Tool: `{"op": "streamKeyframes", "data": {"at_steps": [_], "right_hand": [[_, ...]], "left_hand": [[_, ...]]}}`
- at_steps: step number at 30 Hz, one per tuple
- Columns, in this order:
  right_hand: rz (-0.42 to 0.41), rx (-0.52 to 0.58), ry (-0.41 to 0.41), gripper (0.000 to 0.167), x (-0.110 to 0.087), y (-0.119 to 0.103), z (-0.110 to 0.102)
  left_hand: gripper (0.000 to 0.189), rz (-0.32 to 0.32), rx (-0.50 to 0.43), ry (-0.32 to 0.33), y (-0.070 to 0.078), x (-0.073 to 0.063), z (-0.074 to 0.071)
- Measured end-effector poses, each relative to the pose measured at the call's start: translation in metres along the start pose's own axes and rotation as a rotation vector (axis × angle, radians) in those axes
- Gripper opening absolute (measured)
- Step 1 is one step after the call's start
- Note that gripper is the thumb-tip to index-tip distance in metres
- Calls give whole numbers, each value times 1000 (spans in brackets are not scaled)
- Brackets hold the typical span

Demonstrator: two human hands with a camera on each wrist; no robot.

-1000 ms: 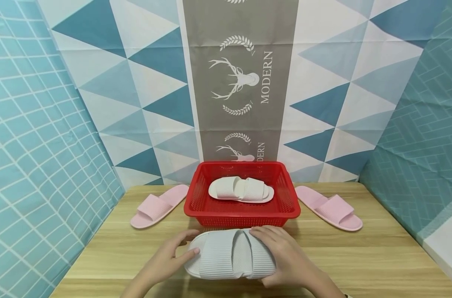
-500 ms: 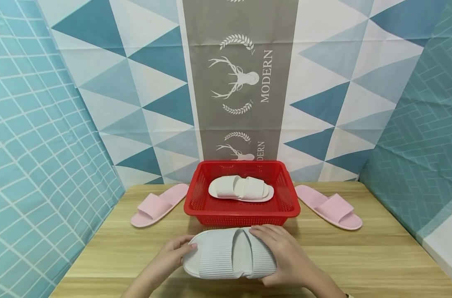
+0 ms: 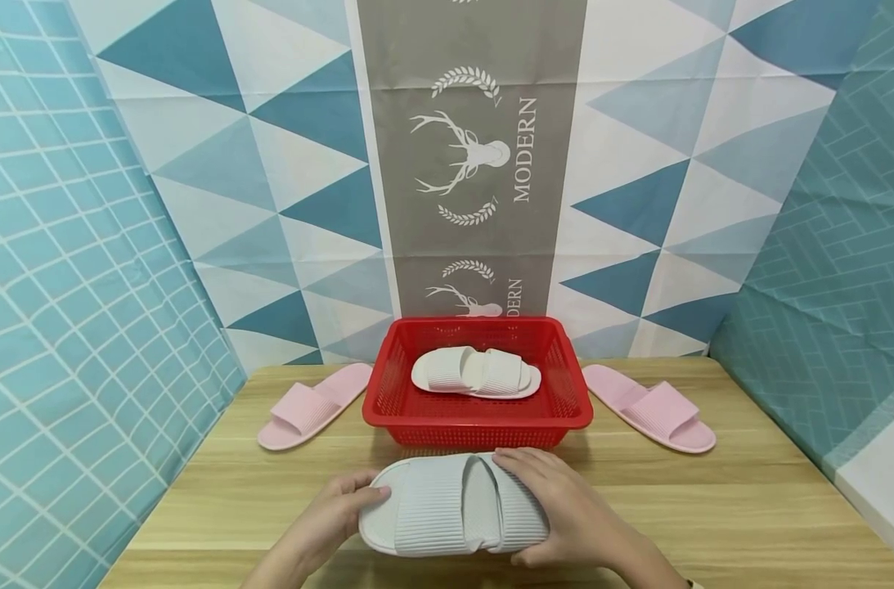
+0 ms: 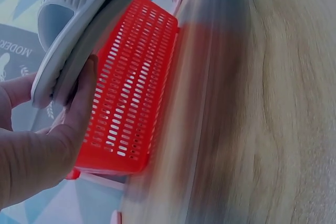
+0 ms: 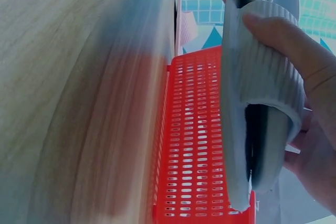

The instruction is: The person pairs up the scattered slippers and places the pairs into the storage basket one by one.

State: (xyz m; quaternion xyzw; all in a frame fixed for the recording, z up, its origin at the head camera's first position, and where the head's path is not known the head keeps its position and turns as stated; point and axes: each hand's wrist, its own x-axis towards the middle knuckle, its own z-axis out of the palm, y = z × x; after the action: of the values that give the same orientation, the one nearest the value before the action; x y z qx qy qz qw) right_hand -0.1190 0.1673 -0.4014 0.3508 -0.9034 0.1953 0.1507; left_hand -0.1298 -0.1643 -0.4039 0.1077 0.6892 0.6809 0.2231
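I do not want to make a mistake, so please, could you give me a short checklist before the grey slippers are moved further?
1. Left grip on the grey slippers: ok, thumb and fingers hold one end.
2. Right grip on them: ok, it holds the other end.
3. Grey slippers lifted off the table: ok, a gap shows in the wrist views.
4. Red basket upright and open on top: ok.
5. Red basket empty: not ok, white slippers lie inside.
6. Enough room in it for the grey slippers too: cannot tell; some bare floor shows, but the fit is uncertain.
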Motion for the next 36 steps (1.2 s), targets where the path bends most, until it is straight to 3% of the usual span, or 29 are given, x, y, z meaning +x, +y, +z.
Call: {"op": "streamKeyframes", "data": {"at_steps": [5, 9, 15, 18, 25, 31, 36], "right_hand": [[38, 105, -30, 103, -1, 4, -4], [78, 186, 5, 93, -3, 12, -7], [248, 359, 97, 55, -5, 27, -8], [328, 441, 111, 46, -6, 33, -7], [515, 609, 28, 44, -5, 39, -9], [712, 802, -71, 56, -3, 36, -11], [709, 1064, -143, 62, -3, 41, -12]], "left_hand": [[33, -4, -14, 8, 0, -1, -3], [40, -6, -30, 11, -1, -3, -6], [35, 0, -52, 22, -2, -8, -12], [33, 2, -61, 22, -3, -10, -15], [36, 10, -66, 15, -4, -10, -20], [36, 14, -70, 13, -5, -10, -22], [36, 11, -73, 31, -5, -10, -23]]}}
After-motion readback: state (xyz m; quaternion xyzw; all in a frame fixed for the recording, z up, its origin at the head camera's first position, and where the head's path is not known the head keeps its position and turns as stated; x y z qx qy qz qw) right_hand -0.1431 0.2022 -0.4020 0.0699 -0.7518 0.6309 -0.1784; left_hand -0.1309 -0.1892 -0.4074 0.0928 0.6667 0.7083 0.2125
